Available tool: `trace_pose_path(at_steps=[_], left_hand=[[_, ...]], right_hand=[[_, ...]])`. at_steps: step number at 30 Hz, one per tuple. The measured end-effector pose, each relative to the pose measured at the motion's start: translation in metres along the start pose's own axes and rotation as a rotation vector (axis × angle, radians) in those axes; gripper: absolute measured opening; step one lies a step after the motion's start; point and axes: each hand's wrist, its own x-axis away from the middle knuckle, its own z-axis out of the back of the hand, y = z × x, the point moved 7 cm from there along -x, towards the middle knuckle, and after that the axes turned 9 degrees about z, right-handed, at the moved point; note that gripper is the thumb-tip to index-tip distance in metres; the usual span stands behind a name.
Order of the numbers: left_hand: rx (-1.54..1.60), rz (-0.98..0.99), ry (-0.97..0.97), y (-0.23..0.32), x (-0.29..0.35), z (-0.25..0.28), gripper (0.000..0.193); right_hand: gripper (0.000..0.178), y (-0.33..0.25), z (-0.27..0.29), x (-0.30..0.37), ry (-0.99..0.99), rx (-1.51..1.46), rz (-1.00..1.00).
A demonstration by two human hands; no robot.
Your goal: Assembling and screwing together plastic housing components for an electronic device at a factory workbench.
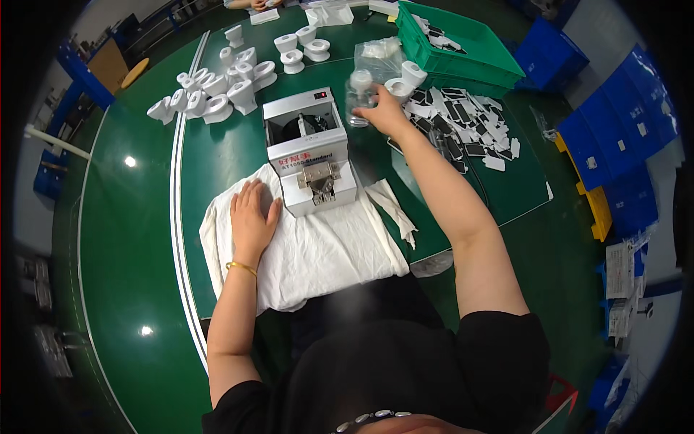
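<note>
My right hand (388, 114) reaches to the back of the table with its fingers around a clear plastic bottle (359, 107) with a whitish top. The bottle looks upright; whether it touches the table is hard to tell. My left hand (253, 219) lies flat on a white cloth (325, 253), fingers stretched out, holding nothing. Between the hands, on the cloth, stands a grey-white tape dispenser (311, 155) with a dark roll inside and a metal outlet at its front. Two white miniature toilets (398, 88) stand just beyond my right hand, beside a clear plastic bag (378, 59).
Several miniature toilets (217, 107) cluster at the back left, others (291, 61) behind the dispenser. A pile of small black and white pieces (463, 126) lies right, before a green crate (463, 61). A twisted white cloth strip (392, 210) lies right of the dispenser. Another person's hands (258, 5) show far back.
</note>
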Motion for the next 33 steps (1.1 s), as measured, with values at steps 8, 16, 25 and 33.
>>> trace_pose_path(at_steps=[8, 16, 25, 33], left_hand=[[0.025, 0.035, -0.016, -0.007, 0.000, 0.000, 0.046], [0.045, 0.042, -0.020, -0.008, 0.000, 0.000, 0.047], [0.346, 0.014, 0.285, 0.003, 0.006, 0.056, 0.050], [0.812, -0.320, -0.311, 0.154, 0.095, 0.080, 0.115]], right_hand=[[0.031, 0.034, 0.017, -0.031, -0.147, 0.773, 0.067], [0.035, -0.009, 0.057, -0.018, 0.033, -0.296, -0.022], [0.026, -0.073, 0.099, 0.125, -0.109, -1.356, -0.191], [0.034, -0.085, 0.017, 0.280, -0.512, -1.133, -0.666]])
